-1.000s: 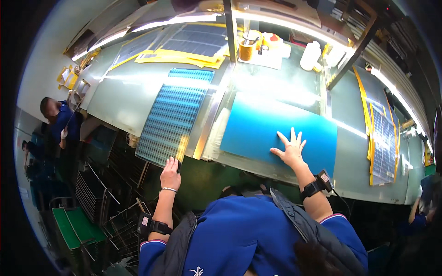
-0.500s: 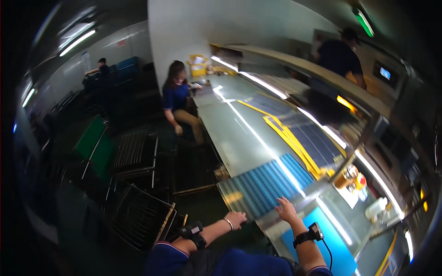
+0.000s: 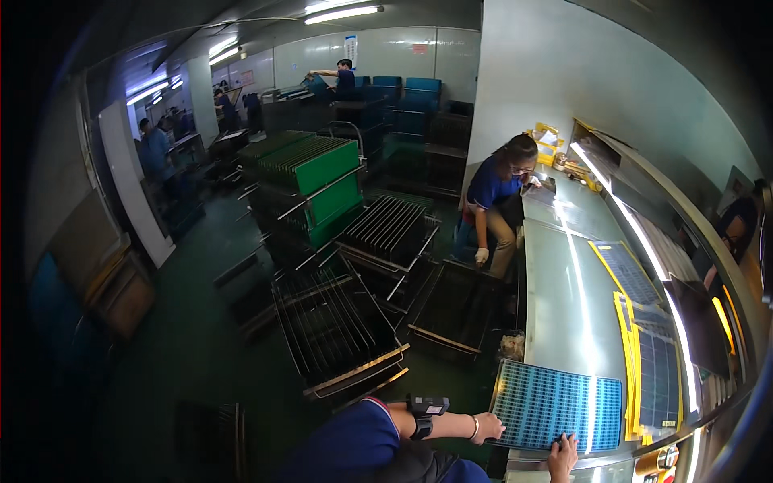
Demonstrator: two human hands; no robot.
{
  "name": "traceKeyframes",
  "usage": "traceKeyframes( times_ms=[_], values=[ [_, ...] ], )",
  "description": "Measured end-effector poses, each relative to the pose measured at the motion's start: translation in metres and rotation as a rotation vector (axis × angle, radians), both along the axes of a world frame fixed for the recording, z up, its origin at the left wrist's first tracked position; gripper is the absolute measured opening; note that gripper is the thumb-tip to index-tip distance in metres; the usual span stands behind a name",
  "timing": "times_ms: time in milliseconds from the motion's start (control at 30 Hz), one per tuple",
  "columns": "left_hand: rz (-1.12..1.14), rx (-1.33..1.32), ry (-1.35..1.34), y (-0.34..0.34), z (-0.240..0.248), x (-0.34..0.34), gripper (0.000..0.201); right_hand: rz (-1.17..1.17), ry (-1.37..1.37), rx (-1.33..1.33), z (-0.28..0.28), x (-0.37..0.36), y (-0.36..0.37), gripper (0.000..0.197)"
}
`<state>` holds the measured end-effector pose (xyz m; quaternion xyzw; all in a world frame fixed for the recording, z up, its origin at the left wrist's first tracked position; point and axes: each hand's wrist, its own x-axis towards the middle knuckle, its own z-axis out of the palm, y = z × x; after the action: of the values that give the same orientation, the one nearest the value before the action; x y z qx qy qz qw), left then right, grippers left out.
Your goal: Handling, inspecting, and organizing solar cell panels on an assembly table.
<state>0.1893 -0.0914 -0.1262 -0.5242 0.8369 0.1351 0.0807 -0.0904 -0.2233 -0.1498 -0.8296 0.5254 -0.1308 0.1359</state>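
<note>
A blue circuit board panel (image 3: 560,402) with a fine grid pattern lies flat on the pale bench at the lower right. My left hand (image 3: 487,428), with a bracelet at the wrist, is closed at the panel's near left corner; its fingertips are partly hidden. Along the near edge, my right hand (image 3: 563,459) rests its fingers on the panel, slightly apart. The right forearm is cut off by the picture's lower edge.
Dark sheets with yellow edges (image 3: 636,354) lie beyond the panel to the right, beneath a lit shelf. A co-worker (image 3: 501,193) sits at the bench's far end. Wire racks (image 3: 342,330) and a green rack stack (image 3: 328,189) stand on the floor to the left.
The view has swung left, bringing more racks into sight. My hands, spread near the panel's near edge before, now touch it, the left one closed at its corner.
</note>
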Motion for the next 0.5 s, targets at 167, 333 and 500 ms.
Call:
traceKeyframes(
  times_ms=[167,333,500],
  values=[
    [-0.134,0.008,0.065,-0.003,0.012,0.015,0.039,0.119,-0.029,0.025,0.011,-0.005,-0.01,0.045],
    [-0.235,-0.09,0.35,-0.004,-0.004,0.03,0.036,0.129,-0.022,0.019,0.012,-0.009,-0.002,0.044],
    [-0.434,-0.167,0.405,0.001,-0.024,0.044,0.019,0.145,-0.043,-0.069,0.023,-0.009,0.012,0.043]
  ],
)
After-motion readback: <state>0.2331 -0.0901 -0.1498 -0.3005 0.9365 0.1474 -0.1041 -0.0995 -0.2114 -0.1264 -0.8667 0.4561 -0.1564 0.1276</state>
